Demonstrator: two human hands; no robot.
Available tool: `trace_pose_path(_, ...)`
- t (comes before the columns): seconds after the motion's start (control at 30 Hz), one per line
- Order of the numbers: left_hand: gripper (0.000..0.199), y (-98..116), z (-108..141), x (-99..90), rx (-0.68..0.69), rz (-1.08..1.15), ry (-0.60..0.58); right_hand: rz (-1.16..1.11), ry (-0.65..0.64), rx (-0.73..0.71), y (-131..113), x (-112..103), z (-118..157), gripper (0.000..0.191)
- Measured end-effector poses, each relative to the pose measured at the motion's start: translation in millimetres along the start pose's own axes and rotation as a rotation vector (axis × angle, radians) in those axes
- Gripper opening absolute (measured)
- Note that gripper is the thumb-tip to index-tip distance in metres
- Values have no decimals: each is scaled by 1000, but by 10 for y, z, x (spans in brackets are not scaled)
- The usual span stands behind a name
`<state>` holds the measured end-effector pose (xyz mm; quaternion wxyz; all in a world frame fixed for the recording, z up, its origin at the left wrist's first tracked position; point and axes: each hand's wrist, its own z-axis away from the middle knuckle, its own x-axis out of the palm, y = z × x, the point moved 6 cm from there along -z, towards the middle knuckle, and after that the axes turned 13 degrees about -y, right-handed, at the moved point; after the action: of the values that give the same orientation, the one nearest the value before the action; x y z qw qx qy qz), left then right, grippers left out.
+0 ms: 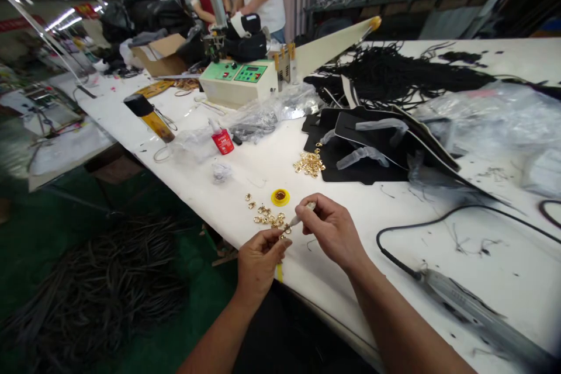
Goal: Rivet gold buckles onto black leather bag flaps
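My left hand [262, 260] pinches a small gold metal fitting [287, 229] between thumb and fingertips at the table's near edge. Closed around a thin, pale, pointed tool [302, 215], my right hand [331, 228] brings its tip up to the fitting; whether they touch I cannot tell. Several loose gold fittings [263, 210] lie just beyond my fingers, some partly hidden by them. A yellow round dish [280, 197] with a brown middle sits beside these. Farther back is a larger heap of gold fittings [309, 163].
A red bottle [223, 141] stands left of the heap. Black flat panels [368, 158] lie behind it. A machine with green control panels [239, 79] stands farther back. At right lie a corded grey tool [468, 304] and its cable. Two people stand beyond the table.
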<state>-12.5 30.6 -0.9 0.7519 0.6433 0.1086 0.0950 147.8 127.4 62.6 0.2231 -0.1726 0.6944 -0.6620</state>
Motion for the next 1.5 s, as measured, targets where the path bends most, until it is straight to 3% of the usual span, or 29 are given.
trace_pose_path(0.77,32,-33,-13,-8,41,-46,2,292,-15,-97,-88,104,15,12)
trace_pose_path(0.97,33,-9,-6,0,60,-114,-18,380,-107,-136,-123,172,29,13)
trace_pose_path(1.17,30,-54,-4,-6,58,-237,-22,447,82,-16,41,29,-19,40)
trace_pose_path(1.3,28,-22,-3,3,63,-217,-17,360,-50,-99,1,53,-37,18)
trace_pose_path(1.4,30,18,16,14,40,-179,-9,348,-157,-196,-117,91,-6,16)
trace_pose_path(1.5,31,56,51,25,32,-187,7,393,-106,-112,-118,42,6,18)
